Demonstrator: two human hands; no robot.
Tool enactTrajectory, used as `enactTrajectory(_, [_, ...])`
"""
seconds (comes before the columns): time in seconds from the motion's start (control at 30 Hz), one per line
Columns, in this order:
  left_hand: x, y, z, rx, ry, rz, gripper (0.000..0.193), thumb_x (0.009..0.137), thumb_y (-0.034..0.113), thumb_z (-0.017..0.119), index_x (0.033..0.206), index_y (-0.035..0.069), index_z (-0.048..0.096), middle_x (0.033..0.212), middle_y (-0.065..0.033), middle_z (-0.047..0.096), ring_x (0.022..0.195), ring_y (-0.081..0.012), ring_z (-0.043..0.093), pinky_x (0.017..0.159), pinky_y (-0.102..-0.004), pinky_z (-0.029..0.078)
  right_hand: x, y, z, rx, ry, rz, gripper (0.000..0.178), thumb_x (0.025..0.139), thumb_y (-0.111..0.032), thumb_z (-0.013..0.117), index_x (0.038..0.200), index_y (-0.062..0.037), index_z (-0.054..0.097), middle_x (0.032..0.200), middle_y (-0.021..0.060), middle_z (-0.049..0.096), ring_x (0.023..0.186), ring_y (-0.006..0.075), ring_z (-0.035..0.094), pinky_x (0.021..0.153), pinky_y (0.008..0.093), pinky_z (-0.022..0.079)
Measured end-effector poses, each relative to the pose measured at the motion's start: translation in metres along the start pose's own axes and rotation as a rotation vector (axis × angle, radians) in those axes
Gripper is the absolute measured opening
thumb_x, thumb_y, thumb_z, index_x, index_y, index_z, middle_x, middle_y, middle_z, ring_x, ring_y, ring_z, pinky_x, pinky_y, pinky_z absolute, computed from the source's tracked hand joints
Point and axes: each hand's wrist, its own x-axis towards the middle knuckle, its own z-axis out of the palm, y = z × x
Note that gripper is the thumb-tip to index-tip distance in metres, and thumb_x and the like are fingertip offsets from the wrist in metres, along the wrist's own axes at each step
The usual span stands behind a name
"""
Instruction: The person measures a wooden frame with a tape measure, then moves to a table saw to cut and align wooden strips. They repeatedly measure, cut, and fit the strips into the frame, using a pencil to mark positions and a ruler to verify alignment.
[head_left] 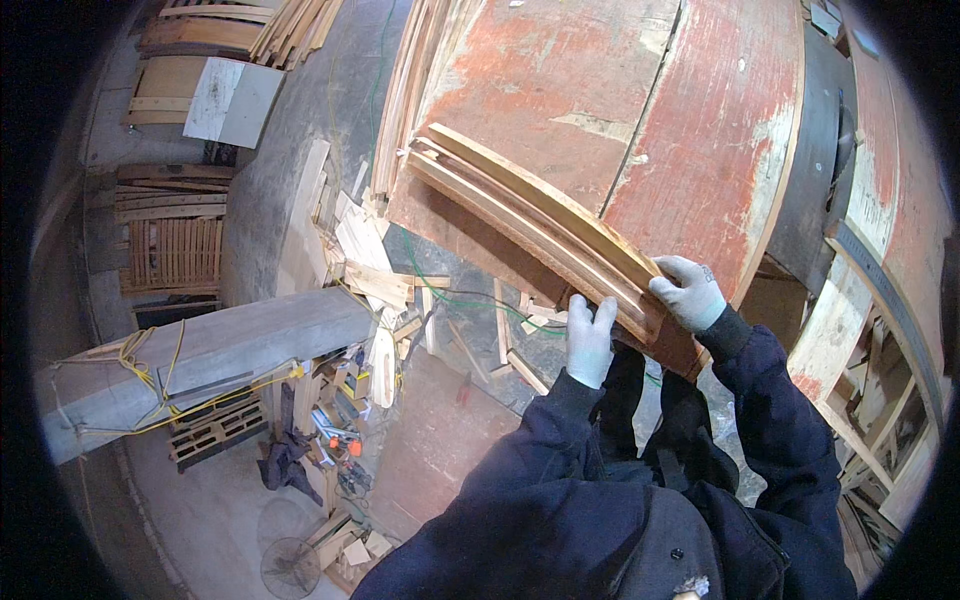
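Note:
Several long, narrow wooden strips (535,222) lie side by side along the near edge of a worn red wooden table (550,75). My right hand (690,292), in a white glove, is closed over the strips' right end, with its fingers over the top. My left hand (590,342), also gloved, is at the strips' near side, a little left of the right one. Two of its fingers point up and apart against the near strip; the others are hidden.
A bundle of long strips (415,75) lies along the table's left side. Offcuts (375,270) litter the floor beyond a grey beam (220,345) draped with yellow cord. A green cable (470,300) crosses the floor. Stacked timber (172,245) stands far left; a curved-edged wooden structure (875,200) is at right.

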Motion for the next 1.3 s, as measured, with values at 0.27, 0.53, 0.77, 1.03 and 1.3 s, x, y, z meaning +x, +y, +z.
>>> enactTrajectory(0.27, [-0.009,0.011,0.0,-0.48,0.051,-0.301,0.041,0.107,0.029,0.059,0.137,0.004,0.045,0.125,-0.0134,0.06,0.116,-0.027,0.062,0.098,-0.0427,0.054,-0.002,-0.015,-0.007,0.151,-0.073,0.072,0.035,0.098,-0.015,0.063,0.125,0.0046,0.069,0.104,0.0134,0.075,0.099,0.0201,0.069,0.094,0.0355,0.054])
enactTrajectory(0.53, [-0.003,0.01,-0.008,-0.559,-0.192,-0.255,0.051,0.109,0.029,0.055,0.151,0.003,0.039,0.135,-0.0144,0.059,0.124,-0.027,0.061,0.106,-0.0442,0.052,-0.009,-0.018,0.0,0.045,-0.008,0.046,0.04,0.095,-0.019,0.067,0.126,0.0053,0.068,0.115,0.0183,0.074,0.107,0.0252,0.071,0.097,0.0391,0.054])
enactTrajectory(0.77, [-0.009,0.014,-0.013,-0.55,-0.155,-0.249,0.053,0.107,0.022,0.057,0.151,-0.001,0.04,0.139,-0.0147,0.058,0.13,-0.0276,0.058,0.115,-0.0436,0.046,-0.017,-0.017,0.004,0.188,-0.081,0.069,0.04,0.094,-0.018,0.067,0.126,0.0065,0.068,0.109,0.0149,0.074,0.105,0.0233,0.07,0.097,0.0374,0.053])
enactTrajectory(1.03, [-0.017,0.024,-0.04,-0.565,-0.19,-0.224,0.056,0.105,0.025,0.06,0.149,-0.004,0.042,0.139,-0.0159,0.057,0.132,-0.0294,0.055,0.118,-0.0451,0.042,-0.008,0.02,-0.007,0.732,-0.135,0.129,0.054,0.104,-0.038,0.06,0.135,0.0053,0.06,0.113,0.0141,0.072,0.101,0.0288,0.07,0.094,0.0373,0.055])
enactTrajectory(1.3, [-0.017,0.013,-0.049,-0.522,-0.159,-0.213,0.051,0.103,0.022,0.063,0.145,-0.003,0.048,0.135,-0.0141,0.061,0.128,-0.0276,0.059,0.114,-0.0435,0.045,-0.022,0.023,-0.012,0.661,-0.065,0.166,0.045,0.102,-0.017,0.054,0.142,0.0032,0.058,0.119,0.0168,0.069,0.1,0.0245,0.07,0.089,0.0351,0.057])
